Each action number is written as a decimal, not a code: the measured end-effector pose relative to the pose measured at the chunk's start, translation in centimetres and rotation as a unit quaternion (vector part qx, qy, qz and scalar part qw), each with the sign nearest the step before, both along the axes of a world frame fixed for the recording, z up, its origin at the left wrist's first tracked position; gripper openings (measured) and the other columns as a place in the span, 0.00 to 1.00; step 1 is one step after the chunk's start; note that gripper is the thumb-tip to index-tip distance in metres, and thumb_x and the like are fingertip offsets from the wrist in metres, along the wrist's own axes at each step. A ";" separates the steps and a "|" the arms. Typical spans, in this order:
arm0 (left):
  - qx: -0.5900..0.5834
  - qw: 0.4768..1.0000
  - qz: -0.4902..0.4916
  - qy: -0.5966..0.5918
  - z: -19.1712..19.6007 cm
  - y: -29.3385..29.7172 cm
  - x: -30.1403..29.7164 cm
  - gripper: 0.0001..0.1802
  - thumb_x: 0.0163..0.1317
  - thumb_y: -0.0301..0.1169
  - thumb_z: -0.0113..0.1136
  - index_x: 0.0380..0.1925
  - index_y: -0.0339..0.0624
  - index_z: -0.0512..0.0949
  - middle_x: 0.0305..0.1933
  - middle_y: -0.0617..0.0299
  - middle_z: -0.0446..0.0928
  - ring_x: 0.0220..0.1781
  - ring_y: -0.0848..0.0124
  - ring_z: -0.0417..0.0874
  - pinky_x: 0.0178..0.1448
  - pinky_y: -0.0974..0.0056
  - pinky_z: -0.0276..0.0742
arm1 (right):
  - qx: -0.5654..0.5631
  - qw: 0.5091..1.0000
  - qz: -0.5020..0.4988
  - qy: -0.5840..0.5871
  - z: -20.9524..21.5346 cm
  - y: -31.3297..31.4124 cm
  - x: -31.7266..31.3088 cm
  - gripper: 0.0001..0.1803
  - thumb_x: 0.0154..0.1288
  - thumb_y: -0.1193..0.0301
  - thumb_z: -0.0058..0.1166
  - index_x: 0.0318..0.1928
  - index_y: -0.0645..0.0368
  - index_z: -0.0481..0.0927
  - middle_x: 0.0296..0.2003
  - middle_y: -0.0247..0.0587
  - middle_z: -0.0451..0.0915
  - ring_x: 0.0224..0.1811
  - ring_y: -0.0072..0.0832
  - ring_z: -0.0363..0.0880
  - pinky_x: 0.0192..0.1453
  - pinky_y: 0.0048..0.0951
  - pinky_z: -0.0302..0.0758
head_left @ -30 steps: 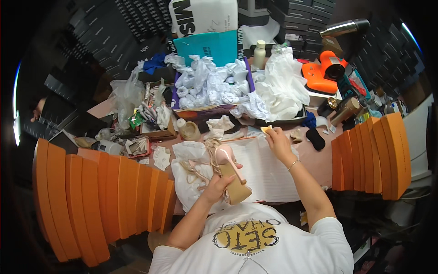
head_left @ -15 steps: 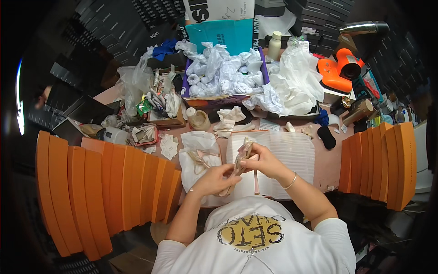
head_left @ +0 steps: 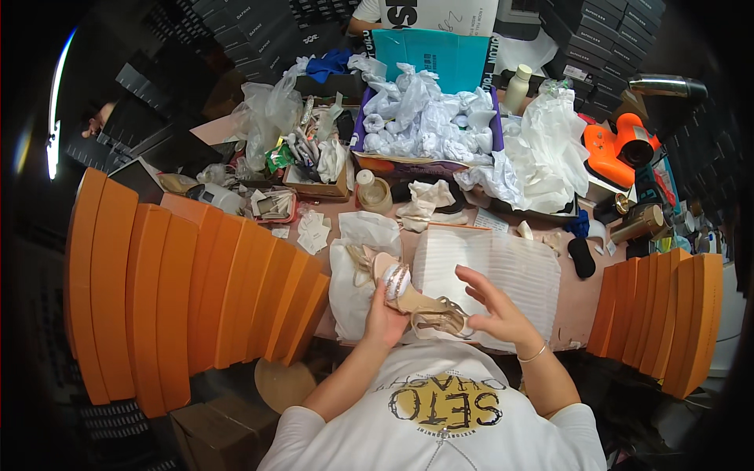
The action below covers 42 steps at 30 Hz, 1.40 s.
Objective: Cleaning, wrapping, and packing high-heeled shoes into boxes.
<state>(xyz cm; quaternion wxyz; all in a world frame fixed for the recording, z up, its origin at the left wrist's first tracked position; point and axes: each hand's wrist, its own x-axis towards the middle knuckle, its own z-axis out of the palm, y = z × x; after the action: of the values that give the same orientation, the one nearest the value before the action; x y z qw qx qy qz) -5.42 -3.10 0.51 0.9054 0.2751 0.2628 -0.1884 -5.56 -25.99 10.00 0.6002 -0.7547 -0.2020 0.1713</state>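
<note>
A strappy beige sandal [head_left: 410,297] with a glittery toe band and white stuffing at the toe lies across my left hand [head_left: 383,320], whose fingers grip it by the toe end. Beside the sandal's ankle straps, my right hand [head_left: 499,314] is open, its fingers spread and holding nothing. Whether its fingertips touch the straps is hard to tell. A second sandal [head_left: 360,263], partly hidden behind the held one, rests on white tissue paper [head_left: 353,300] to the left. Beneath my hands spreads an open box lined with striped white wrapping paper [head_left: 525,279].
Orange boxes [head_left: 208,290] stand in a row at left, more orange boxes [head_left: 660,314] at right. A purple box [head_left: 496,129] full of crumpled white paper sits behind. Around it are a pale bottle [head_left: 517,88], a glass jar [head_left: 375,195] and an orange device [head_left: 613,153].
The sandal has turned from upright to lying lengthwise, showing its toe band and straps. My right hand has let go and moved right with fingers spread. The whole view has shifted.
</note>
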 end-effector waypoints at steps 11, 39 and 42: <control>0.620 0.673 -0.308 -0.259 -2.4 6.3 11.8 0.27 0.69 0.44 0.44 0.62 0.41 0.64 0.39 0.52 0.78 0.40 0.67 0.81 0.47 0.63 0.74 | 0.103 0.971 -0.088 0.200 -3.3 -1.5 -1.9 0.51 0.50 0.77 0.52 0.73 0.50 0.41 0.54 0.55 0.69 0.42 0.39 0.79 0.45 0.29 0.75; 0.736 0.570 -0.084 -0.356 8.3 2.8 5.6 0.21 0.51 0.21 0.57 0.48 0.35 0.73 0.54 0.49 0.70 0.52 0.55 0.73 0.53 0.60 0.70 | 0.650 0.654 -0.030 0.385 -4.3 0.2 -2.2 0.32 0.57 0.63 0.45 0.63 0.53 0.58 0.46 0.50 0.73 0.32 0.35 0.74 0.38 0.30 0.76; 0.723 0.494 -0.098 -0.473 9.3 0.9 4.3 0.22 0.52 0.21 0.56 0.50 0.30 0.71 0.65 0.42 0.62 0.56 0.48 0.74 0.53 0.57 0.73 | 0.551 0.726 0.010 0.411 0.4 0.4 -1.8 0.41 0.54 0.67 0.47 0.70 0.51 0.49 0.51 0.50 0.70 0.28 0.32 0.71 0.34 0.28 0.74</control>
<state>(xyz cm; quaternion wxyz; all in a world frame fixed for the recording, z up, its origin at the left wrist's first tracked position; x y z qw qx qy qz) -1.10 -2.18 9.84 0.3538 0.9054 -0.1894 0.1387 -7.36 -25.60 10.41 0.9329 -0.1452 -0.0024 0.3294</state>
